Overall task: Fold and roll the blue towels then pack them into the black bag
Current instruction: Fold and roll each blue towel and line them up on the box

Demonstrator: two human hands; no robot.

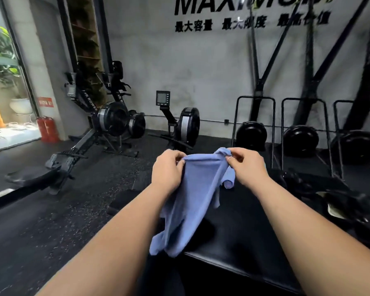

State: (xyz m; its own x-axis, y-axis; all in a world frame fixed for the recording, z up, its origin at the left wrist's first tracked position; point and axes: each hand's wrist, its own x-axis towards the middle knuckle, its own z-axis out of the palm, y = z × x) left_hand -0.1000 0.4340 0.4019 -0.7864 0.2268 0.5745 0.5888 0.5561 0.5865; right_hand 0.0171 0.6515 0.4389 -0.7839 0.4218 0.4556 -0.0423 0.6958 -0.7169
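Fingers [181, 162] of the left hand [169, 169] are closed on one top corner of a blue towel [192, 199], and the right hand [247, 165] pinches the other top corner between thumb and forefinger. Both hands are raised in front of the person, close together, so the top edge of the towel is stretched short between them and the cloth hangs down in loose folds. Its lower end droops to the near edge of the black table [244, 231]. A second blue towel [229, 181], rolled up, lies on the table just beyond the held one, below the right hand. Farther right on the table sits the black bag [346, 208], dark and hard to make out. Rowing machines [115, 122] stand on the floor by the grey wall behind.
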